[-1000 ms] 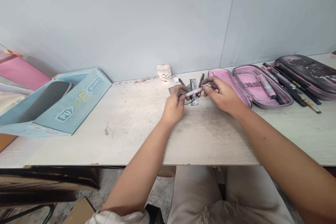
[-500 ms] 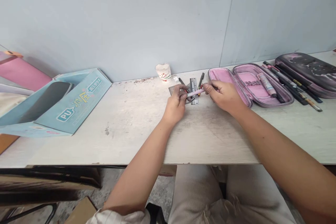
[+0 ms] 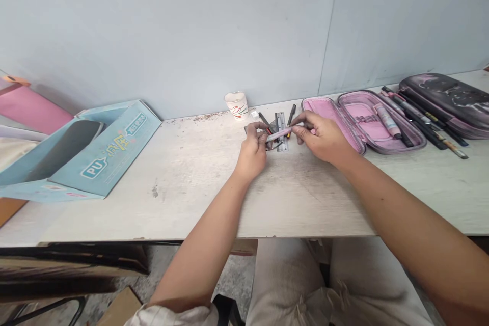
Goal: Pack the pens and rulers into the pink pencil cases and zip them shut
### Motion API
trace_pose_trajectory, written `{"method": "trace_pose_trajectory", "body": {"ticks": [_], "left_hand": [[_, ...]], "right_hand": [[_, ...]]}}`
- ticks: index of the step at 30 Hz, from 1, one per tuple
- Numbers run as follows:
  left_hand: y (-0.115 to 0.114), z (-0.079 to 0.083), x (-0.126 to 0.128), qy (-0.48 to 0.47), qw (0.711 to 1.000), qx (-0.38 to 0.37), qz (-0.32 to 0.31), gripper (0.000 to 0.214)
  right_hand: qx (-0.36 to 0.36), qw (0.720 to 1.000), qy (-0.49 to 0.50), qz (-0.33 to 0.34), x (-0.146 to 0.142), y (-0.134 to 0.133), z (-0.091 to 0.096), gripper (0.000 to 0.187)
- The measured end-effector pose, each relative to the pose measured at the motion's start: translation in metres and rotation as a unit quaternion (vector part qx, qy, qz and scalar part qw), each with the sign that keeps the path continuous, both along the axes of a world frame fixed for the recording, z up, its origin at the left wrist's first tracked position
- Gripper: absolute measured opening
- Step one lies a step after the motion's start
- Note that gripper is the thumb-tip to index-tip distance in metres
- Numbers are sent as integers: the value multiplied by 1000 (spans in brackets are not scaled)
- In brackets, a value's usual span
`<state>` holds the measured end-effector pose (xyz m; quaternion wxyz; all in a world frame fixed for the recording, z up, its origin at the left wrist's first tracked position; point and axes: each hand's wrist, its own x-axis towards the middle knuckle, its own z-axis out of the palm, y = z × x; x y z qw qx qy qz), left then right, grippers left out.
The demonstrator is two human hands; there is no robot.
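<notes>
Both of the person's hands are working together just above the middle of the pale, scuffed tabletop (image 3: 183,183), and between them lies a slim pink marker pen (image 3: 280,134). Its long axis runs nearly level across the body, tilted up slightly, with its pale far end pointing to about 2 o'clock and its other end to about 8 o'clock.

The left hand (image 3: 252,153) is closed narrowly on the 8 o'clock end, with the fingers curled over it. The right hand (image 3: 321,137) pinches the 2 o'clock end between thumb and forefinger, its other fingers loosely bent.

The pen sits directly over a steel ruler (image 3: 281,131), which stands lengthwise toward 12 o'clock, with dark pens (image 3: 291,114) lying beside it. A paper cup (image 3: 236,105) stands at about 11 o'clock from the pen, against the wall. An open pink pencil case (image 3: 362,122) lies at about 3 o'clock, just beside the right hand.

Compared with half a second ago, the pen has shifted a little toward 9 o'clock and tilts slightly more steeply. Both hands still grip it.
</notes>
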<state>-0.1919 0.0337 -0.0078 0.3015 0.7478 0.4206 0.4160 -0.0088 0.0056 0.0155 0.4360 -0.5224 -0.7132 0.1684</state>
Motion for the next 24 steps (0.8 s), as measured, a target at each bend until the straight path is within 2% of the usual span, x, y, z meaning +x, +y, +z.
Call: {"method": "trace_pose_trajectory", "body": {"ticks": [3,6,8,12,18,22,24], "left_hand": [[-1,1,1,11,1000,13,-2,14],[-1,0,1,16,999,27,-6,14],[-1,-1,0,20,999,33,-10,15],[0,-2,0,28,998,53,-23,20],[-2,0,-1,33,992,117,-34,32],[-6,4,-1,62,985,163,16,19],[-6,5,-1,69,983,167,42,19]], "right_hand": [[-6,999,-26,-33,0,0,0,36],[-3,1000,-6,9,0,0,0,27],[-9,1000,-15,13,0,1,0,22],[-2,994,-83,-66,1,3,-2,38],[-4,993,-76,-89,2,5,-5,50],[-12,993,-38,-109,3,5,-4,54],[-2,993,-22,-112,4,5,-3,54]]}}
